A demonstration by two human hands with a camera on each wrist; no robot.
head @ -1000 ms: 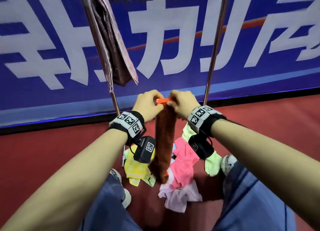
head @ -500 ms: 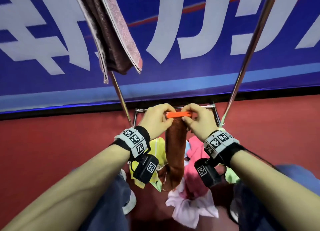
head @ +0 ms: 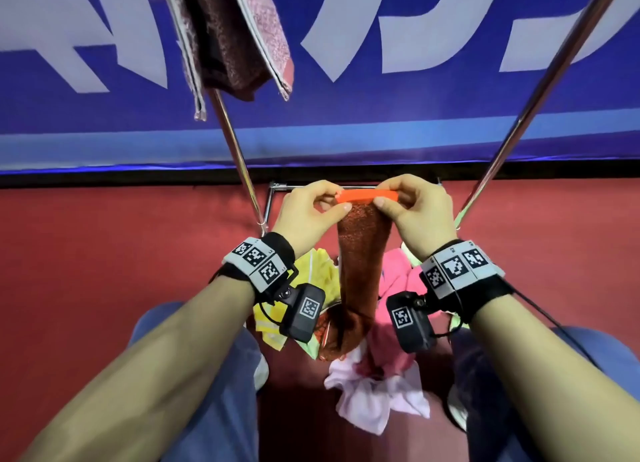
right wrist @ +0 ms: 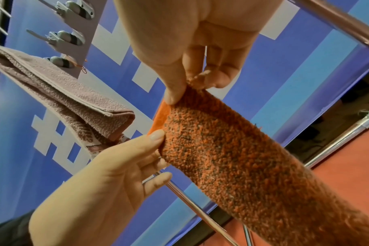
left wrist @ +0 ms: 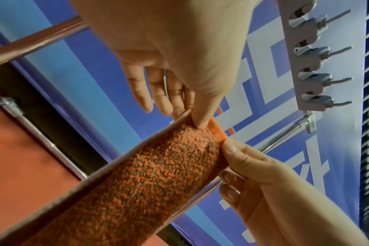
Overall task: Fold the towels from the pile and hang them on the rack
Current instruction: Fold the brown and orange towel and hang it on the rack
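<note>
A narrow folded orange-brown towel (head: pixel 363 253) (left wrist: pixel 158 174) (right wrist: pixel 232 158) hangs straight down from its bright orange top hem. My left hand (head: pixel 337 203) (left wrist: pixel 197 123) pinches the hem's left end between thumb and fingers. My right hand (head: pixel 384 198) (right wrist: pixel 179 93) pinches the right end. The towel's lower end reaches the pile on the floor, where a yellow towel (head: pixel 322 274), a pink towel (head: pixel 398 278) and a pale pink towel (head: pixel 377 399) lie. A folded mauve towel (head: pixel 235 35) (right wrist: pixel 63 86) hangs on the rack above left.
Two slanted metal rack poles (head: pixel 235 149) (head: pixel 540 90) rise on either side of my hands, joined by a low bar (head: pixel 277 186) on the red floor. A row of metal clips (left wrist: pixel 312 50) sits at the rack's top. Behind stands a blue banner (head: pixel 415 122). My knees flank the pile.
My hands have drawn a little apart along the orange hem, stretching it flat between them. The view has tipped downward, so the rack's low bar shows.
</note>
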